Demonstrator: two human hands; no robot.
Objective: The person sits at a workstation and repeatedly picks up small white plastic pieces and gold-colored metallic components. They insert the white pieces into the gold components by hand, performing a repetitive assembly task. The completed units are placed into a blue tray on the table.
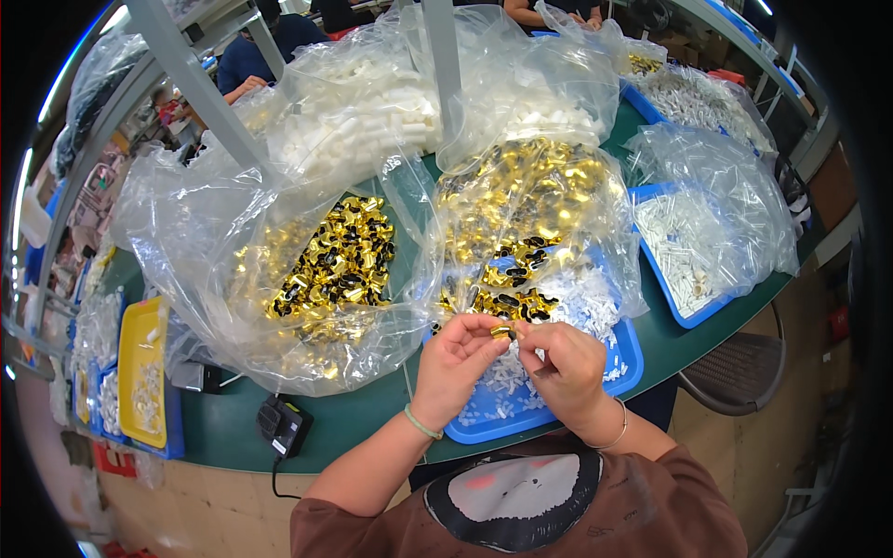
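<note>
My left hand (454,365) is closed, with thumb and fingers pinching a small shiny gold-and-black piece (503,332). Right beside it, my right hand (566,365) is closed in a pinch, its fingertips at the piece's edge; whatever they grip is too small or hidden to name. Both hands are above a blue tray (502,430) strewn with small white and clear bits (595,307). More gold-and-black pieces (512,302) lie at the tray's far side, spilling from a clear plastic bag (609,219).
Another open bag of gold-and-black pieces (349,251) lies left. Behind are bags of white cylinders (372,121). A blue tray of clear tubes (684,321) stands right, a yellow tray (130,372) far left. A black power adapter (284,425) sits near the green table's (219,428) edge. Metal posts (442,65) rise behind.
</note>
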